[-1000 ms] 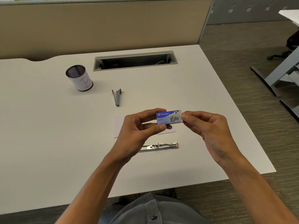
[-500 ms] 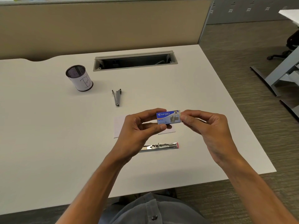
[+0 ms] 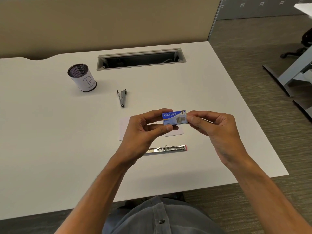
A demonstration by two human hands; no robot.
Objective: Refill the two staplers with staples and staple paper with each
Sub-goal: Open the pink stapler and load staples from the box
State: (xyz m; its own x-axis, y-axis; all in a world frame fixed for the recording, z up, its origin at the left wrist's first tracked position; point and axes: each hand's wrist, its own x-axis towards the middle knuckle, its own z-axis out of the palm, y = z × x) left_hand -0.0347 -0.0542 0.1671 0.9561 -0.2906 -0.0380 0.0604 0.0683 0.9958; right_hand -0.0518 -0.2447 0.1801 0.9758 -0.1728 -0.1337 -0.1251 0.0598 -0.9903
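Over the last second almost nothing has moved: the small blue box of staples (image 3: pixel 174 118) sits in the same spot between the hands, and only the right fingertips have crept a little along its right end. So, as I judge it, the box is still being opened and no staples are out yet; whether its end is loose cannot be told. The left hand (image 3: pixel 143 130) pinches the box's left end between thumb and curled fingers, and the right hand (image 3: pixel 214 130) pinches the right end the same way, both held above the desk (image 3: pixel 50 141). Directly below the hands lie the sheets of white paper (image 3: pixel 125 127), partly hidden, and nearer the person the long stapler (image 3: pixel 166 148) lies opened out flat, ready to load. Beyond the left hand the small stapler (image 3: pixel 122 98) lies untouched. Farther off to the left stands a mesh cup (image 3: pixel 82 78); its contents cannot be seen.
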